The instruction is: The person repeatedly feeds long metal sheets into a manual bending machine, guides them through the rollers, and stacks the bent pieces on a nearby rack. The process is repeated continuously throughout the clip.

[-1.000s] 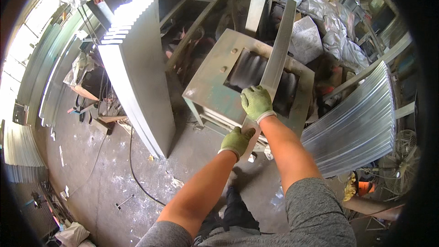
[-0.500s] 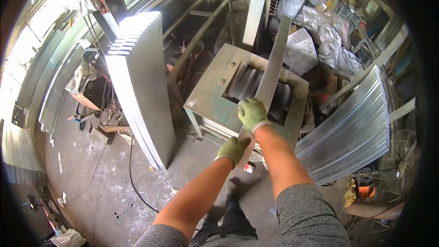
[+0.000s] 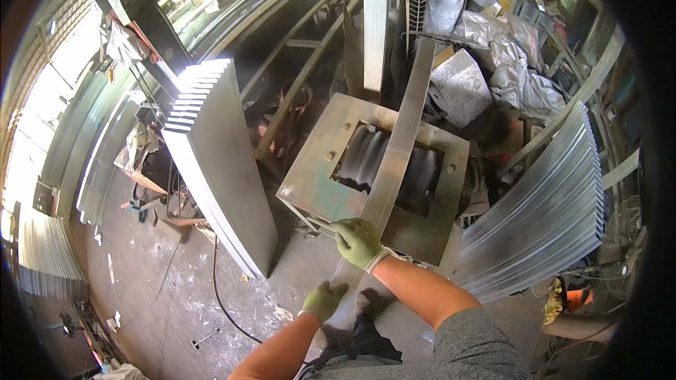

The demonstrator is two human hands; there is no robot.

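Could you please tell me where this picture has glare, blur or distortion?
Head view: glare whitens the upper left and the top of the metal stack; head view: rollers in the machine look smeared, the metal strip only softly shiny; head view: dark corners, lines bending near the rim.

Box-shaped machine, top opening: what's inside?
Inside the machine, dark, blurred, roller-like surfaces show on both sides of the metal strip. The strip covers the middle; what lies beneath it or deeper can't be seen.
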